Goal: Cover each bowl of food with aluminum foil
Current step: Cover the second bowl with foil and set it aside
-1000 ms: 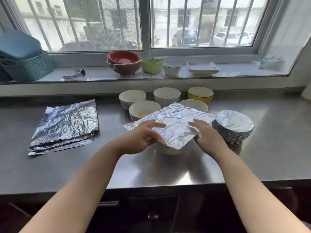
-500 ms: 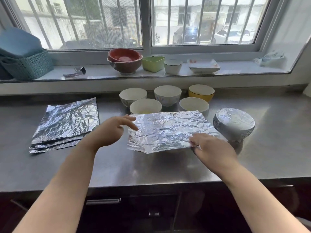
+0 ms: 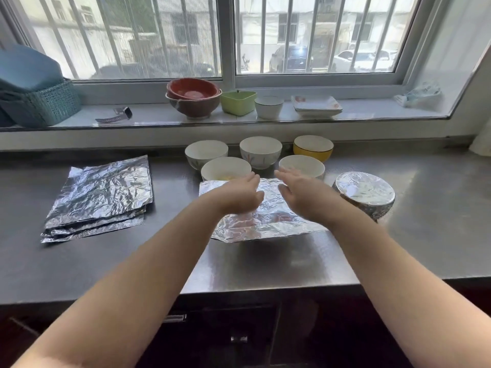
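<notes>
Over the middle of the worktop, both hands are hovering palm down above a foil sheet, the left hand and right hand lying side by side with fingers straight and loosely spread, gripping nothing. Whether the palms are touching the foil cannot be told. The sheet is sitting raised off the worktop, hiding whatever is carrying it. Crowding just behind the fingertips are two white bowls, the left one showing something yellow inside and the right one partly blocked by the right hand. Behind them three more bowls are standing in a row. Just right of the sheet a foil-covered bowl is resting, and well to the left a stack of foil sheets is lying. Compared with half a second ago, the left hand is now over the sheet rather than beside it, and the right hand is no longer pinching the near edge.
</notes>
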Demonstrator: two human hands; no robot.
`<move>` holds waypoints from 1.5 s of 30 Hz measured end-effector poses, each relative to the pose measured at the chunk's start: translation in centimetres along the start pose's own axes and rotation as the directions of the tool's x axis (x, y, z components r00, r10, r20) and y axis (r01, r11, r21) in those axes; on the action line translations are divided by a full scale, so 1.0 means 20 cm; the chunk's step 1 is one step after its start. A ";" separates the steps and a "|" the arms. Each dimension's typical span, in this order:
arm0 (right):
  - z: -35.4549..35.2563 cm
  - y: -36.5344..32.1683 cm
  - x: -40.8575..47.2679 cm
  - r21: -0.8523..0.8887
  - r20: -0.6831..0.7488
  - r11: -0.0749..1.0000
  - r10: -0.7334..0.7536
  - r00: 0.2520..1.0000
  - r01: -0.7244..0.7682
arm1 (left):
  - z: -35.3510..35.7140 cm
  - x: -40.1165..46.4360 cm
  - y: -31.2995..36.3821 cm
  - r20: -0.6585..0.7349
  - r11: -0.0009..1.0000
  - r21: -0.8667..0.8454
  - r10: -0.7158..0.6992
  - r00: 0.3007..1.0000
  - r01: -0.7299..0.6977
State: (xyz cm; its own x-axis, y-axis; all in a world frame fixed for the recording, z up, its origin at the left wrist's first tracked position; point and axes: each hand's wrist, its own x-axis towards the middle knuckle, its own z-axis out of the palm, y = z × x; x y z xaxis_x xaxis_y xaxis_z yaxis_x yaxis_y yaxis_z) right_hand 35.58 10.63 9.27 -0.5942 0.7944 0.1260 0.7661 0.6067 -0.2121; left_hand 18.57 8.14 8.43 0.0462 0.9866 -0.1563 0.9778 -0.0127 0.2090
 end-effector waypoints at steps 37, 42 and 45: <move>0.30 0.07 0.15 -0.070 0.225 0.996 -0.038 0.974 0.055 | 0.24 0.09 -0.05 -0.069 0.995 0.099 0.038 0.997 -0.031; 0.32 0.08 0.15 -0.050 0.201 0.998 -0.028 0.979 0.039 | 0.24 0.09 -0.06 -0.063 0.994 0.102 0.051 0.997 -0.045; 0.32 0.09 0.15 -0.039 0.187 0.999 -0.028 0.982 0.036 | 0.24 0.09 -0.06 -0.063 0.994 0.100 0.054 0.997 -0.047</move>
State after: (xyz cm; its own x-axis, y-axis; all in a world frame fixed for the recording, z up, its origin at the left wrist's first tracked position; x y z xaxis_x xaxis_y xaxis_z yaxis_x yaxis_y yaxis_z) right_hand 33.70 13.97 3.12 -0.6511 0.7573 -0.0512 0.7530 0.6359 -0.1691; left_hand 18.41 9.24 3.23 0.0855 0.9928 -0.0839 0.9901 -0.0753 0.1187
